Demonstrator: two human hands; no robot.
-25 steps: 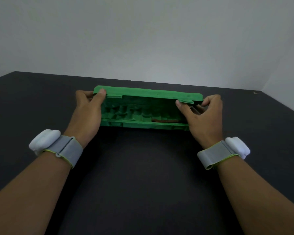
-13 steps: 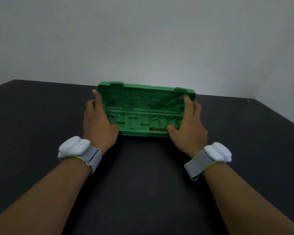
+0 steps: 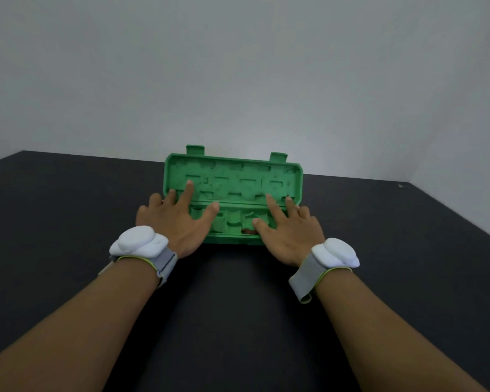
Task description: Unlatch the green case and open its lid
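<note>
So the green case (image 3: 232, 205) sits open on the black table (image 3: 68, 222), straight ahead of me near the table's far edge. Its lid (image 3: 234, 178) stands tilted back, inner face toward me, with two latch tabs (image 3: 195, 149) sticking up along its top rim. The lid's inside is moulded into rows of shallow rectangular pockets. The bottom half holds a row of shaped slots, and in one of them, just by my right thumb, lies something small and brown (image 3: 248, 231) that I cannot make out. My left hand (image 3: 178, 219) is spread flat over the left end of the case, fingers splayed and gripping nothing, the longest fingertip against the lid. My right hand (image 3: 287, 230) is spread the same way over the right end. Each wrist carries a grey band (image 3: 166, 263) with a white pod on it. Behind the table rises a plain pale wall (image 3: 238, 66).
</note>
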